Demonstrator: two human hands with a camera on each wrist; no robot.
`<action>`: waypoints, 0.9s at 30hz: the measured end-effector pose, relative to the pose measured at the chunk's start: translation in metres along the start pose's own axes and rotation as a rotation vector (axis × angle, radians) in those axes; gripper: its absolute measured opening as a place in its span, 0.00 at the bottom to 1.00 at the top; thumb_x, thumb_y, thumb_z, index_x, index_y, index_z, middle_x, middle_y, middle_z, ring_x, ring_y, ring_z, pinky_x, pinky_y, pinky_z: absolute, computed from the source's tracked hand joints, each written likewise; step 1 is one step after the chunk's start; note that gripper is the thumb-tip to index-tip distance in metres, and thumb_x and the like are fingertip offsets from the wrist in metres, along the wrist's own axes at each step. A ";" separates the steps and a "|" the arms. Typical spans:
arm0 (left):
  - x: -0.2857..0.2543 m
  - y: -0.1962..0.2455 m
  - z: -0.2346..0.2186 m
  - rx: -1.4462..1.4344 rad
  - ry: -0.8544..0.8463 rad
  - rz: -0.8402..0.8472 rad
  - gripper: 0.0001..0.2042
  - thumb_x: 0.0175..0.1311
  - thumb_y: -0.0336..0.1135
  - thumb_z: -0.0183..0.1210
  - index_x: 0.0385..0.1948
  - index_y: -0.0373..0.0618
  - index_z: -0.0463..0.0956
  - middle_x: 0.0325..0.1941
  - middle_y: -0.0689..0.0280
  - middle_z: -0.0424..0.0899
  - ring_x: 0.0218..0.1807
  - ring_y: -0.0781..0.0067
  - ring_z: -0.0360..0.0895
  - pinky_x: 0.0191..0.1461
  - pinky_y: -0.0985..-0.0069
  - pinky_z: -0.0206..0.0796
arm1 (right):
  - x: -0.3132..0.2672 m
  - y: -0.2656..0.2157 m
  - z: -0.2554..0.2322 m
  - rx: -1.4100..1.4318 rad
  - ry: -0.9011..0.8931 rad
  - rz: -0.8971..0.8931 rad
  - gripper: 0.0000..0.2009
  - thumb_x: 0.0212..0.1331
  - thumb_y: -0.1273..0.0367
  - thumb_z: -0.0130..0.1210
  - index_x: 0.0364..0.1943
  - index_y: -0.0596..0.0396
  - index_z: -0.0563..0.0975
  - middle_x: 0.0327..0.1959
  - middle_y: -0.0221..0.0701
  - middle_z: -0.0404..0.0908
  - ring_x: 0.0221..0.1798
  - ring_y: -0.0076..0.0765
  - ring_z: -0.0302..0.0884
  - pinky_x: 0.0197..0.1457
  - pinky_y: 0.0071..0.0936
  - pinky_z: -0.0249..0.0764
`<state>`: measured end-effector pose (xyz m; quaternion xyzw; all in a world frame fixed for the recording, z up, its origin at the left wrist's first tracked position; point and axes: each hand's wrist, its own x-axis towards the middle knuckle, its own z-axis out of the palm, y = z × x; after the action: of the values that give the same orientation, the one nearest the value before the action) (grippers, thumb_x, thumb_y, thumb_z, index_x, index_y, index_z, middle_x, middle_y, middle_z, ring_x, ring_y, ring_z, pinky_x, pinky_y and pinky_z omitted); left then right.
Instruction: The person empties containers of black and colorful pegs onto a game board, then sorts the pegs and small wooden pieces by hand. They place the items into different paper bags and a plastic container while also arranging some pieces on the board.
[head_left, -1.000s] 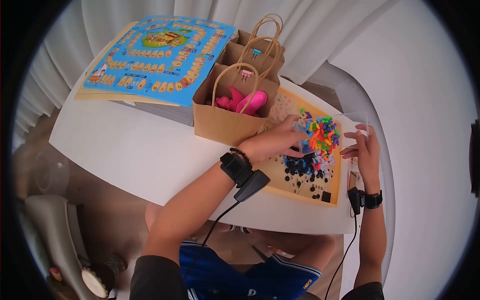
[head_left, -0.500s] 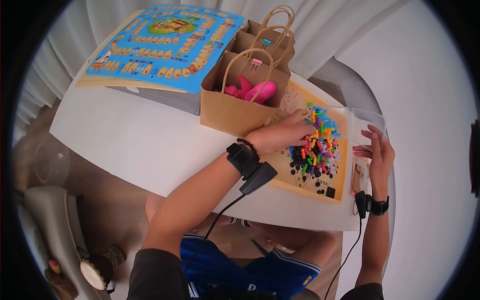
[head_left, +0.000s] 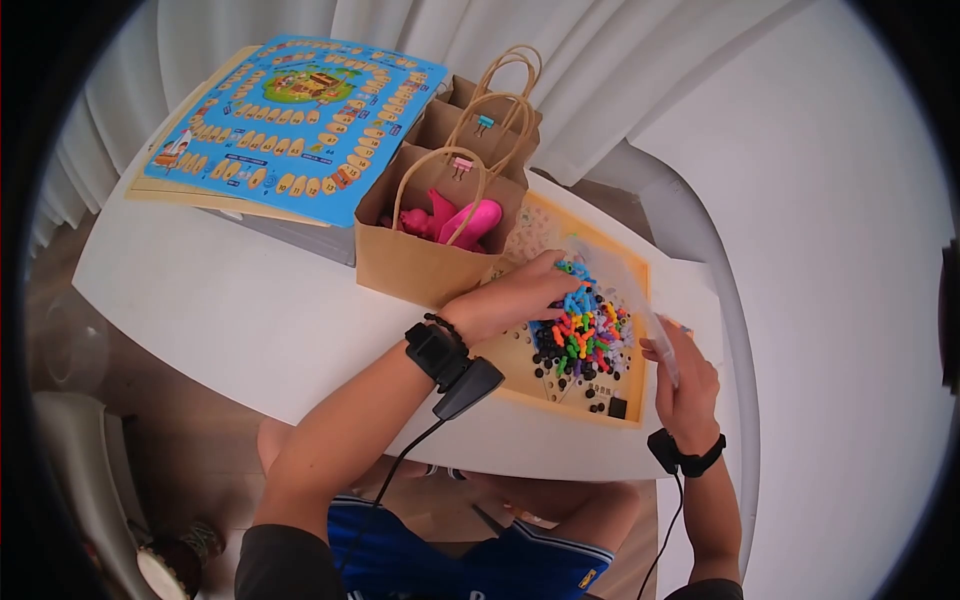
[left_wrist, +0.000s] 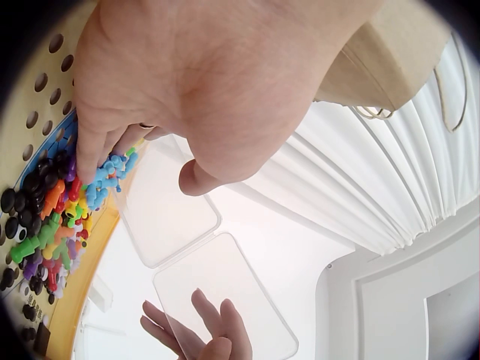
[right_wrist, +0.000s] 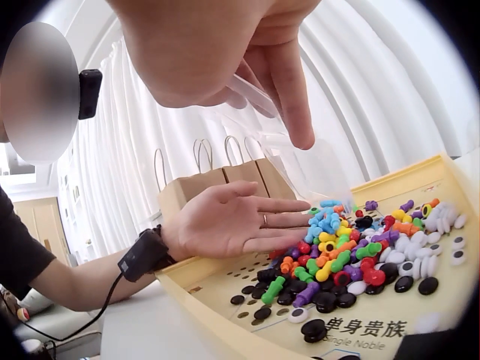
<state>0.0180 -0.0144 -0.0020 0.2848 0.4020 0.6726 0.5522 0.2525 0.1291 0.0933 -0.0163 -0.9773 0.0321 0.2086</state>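
Observation:
My left hand (head_left: 510,295) reaches over a shallow yellow tray (right_wrist: 202,319), its fingers extended and the fingertips at a heap of colourful plastic pegs (right_wrist: 341,255). In the right wrist view its palm faces the camera. Blue pegs (left_wrist: 101,191) lie nearest those fingertips. Black and white round pieces (right_wrist: 326,302) are mixed in and spread around the heap. At the tray's right side, my right hand (head_left: 688,390) grips a clear plastic box (left_wrist: 169,206) by its hinged lid (left_wrist: 259,307). The box stands tipped over the tray, with no pegs seen inside.
Paper bags (head_left: 420,265) with handles stand left of the tray, the front one containing pink objects (head_left: 465,222). Behind them, a blue game board (head_left: 290,120) lies on a grey case (head_left: 290,237). White curtains (head_left: 600,90) hang beyond the white table (head_left: 220,300).
The pegs in the clear box have spilled onto the pieces in the tray. My right hand has tilted the box up, while the left fingers stay by the heap.

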 end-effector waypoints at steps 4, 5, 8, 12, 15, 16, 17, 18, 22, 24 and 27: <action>0.002 -0.003 -0.002 -0.011 -0.012 0.023 0.37 0.79 0.44 0.52 0.80 0.36 0.43 0.76 0.50 0.63 0.79 0.57 0.63 0.78 0.64 0.64 | -0.001 -0.002 -0.004 -0.208 -0.015 -0.254 0.22 0.62 0.80 0.54 0.62 0.65 0.77 0.58 0.45 0.85 0.48 0.47 0.89 0.41 0.31 0.84; 0.002 -0.003 -0.002 0.002 -0.002 0.029 0.38 0.79 0.45 0.52 0.80 0.36 0.43 0.76 0.50 0.63 0.78 0.57 0.64 0.78 0.64 0.64 | -0.003 -0.003 -0.005 -0.208 -0.016 -0.254 0.22 0.62 0.80 0.54 0.62 0.65 0.77 0.58 0.45 0.85 0.48 0.47 0.89 0.41 0.31 0.84; 0.002 -0.002 -0.004 -0.001 -0.029 0.050 0.36 0.80 0.45 0.52 0.80 0.36 0.46 0.76 0.51 0.63 0.78 0.57 0.65 0.77 0.64 0.65 | -0.007 0.000 -0.006 -0.181 -0.059 -0.250 0.21 0.61 0.80 0.54 0.61 0.66 0.77 0.58 0.48 0.84 0.49 0.50 0.89 0.43 0.32 0.85; 0.005 -0.003 -0.005 0.028 -0.026 0.111 0.33 0.80 0.45 0.51 0.78 0.36 0.51 0.77 0.52 0.63 0.77 0.57 0.67 0.76 0.65 0.66 | -0.010 0.010 -0.009 0.003 0.115 -0.030 0.16 0.73 0.76 0.49 0.60 0.69 0.77 0.53 0.49 0.87 0.45 0.44 0.91 0.48 0.31 0.86; 0.005 -0.003 -0.006 0.044 -0.035 0.107 0.30 0.81 0.45 0.51 0.77 0.38 0.57 0.78 0.55 0.64 0.77 0.59 0.67 0.76 0.66 0.66 | -0.010 0.032 -0.024 0.348 0.428 0.315 0.17 0.81 0.69 0.43 0.61 0.69 0.75 0.49 0.47 0.88 0.43 0.40 0.91 0.49 0.31 0.87; 0.005 -0.004 -0.007 0.063 -0.044 0.113 0.30 0.81 0.46 0.51 0.77 0.39 0.58 0.78 0.56 0.64 0.76 0.59 0.68 0.75 0.66 0.66 | -0.009 0.039 -0.036 0.411 0.524 0.398 0.17 0.81 0.67 0.44 0.61 0.68 0.74 0.50 0.48 0.87 0.41 0.41 0.91 0.46 0.31 0.88; 0.005 -0.004 -0.007 0.081 -0.052 0.119 0.30 0.81 0.46 0.51 0.77 0.39 0.59 0.78 0.57 0.64 0.76 0.60 0.68 0.75 0.66 0.66 | -0.007 0.045 -0.049 0.476 0.619 0.480 0.18 0.81 0.65 0.44 0.62 0.67 0.73 0.52 0.49 0.86 0.40 0.42 0.91 0.42 0.31 0.88; 0.004 -0.004 -0.007 0.101 -0.047 0.126 0.29 0.81 0.46 0.51 0.76 0.40 0.61 0.77 0.59 0.66 0.76 0.61 0.69 0.75 0.66 0.66 | -0.013 0.059 -0.062 0.460 0.664 0.513 0.19 0.81 0.64 0.44 0.61 0.67 0.73 0.53 0.49 0.85 0.39 0.43 0.91 0.39 0.30 0.88; 0.005 -0.004 -0.006 0.101 -0.048 0.127 0.28 0.81 0.45 0.51 0.75 0.39 0.62 0.75 0.59 0.69 0.74 0.61 0.71 0.74 0.66 0.67 | -0.048 0.124 -0.104 0.422 0.783 0.710 0.19 0.78 0.63 0.47 0.62 0.64 0.71 0.52 0.49 0.85 0.34 0.40 0.89 0.34 0.25 0.83; 0.007 -0.005 -0.007 0.113 -0.029 0.106 0.27 0.81 0.45 0.51 0.74 0.39 0.64 0.74 0.59 0.70 0.73 0.62 0.72 0.73 0.66 0.68 | -0.074 0.161 -0.112 0.473 0.776 0.887 0.20 0.75 0.64 0.48 0.65 0.60 0.70 0.51 0.48 0.86 0.33 0.38 0.88 0.34 0.24 0.81; 0.002 0.001 -0.005 0.123 -0.032 0.105 0.26 0.81 0.44 0.51 0.73 0.39 0.64 0.73 0.59 0.71 0.71 0.62 0.74 0.73 0.67 0.68 | -0.095 0.203 -0.108 0.510 0.687 1.000 0.20 0.76 0.64 0.47 0.65 0.58 0.70 0.51 0.47 0.86 0.36 0.38 0.88 0.36 0.26 0.82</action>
<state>0.0133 -0.0139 -0.0037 0.3497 0.4185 0.6697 0.5041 0.3868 0.3336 0.1389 -0.4280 -0.6912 0.3489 0.4662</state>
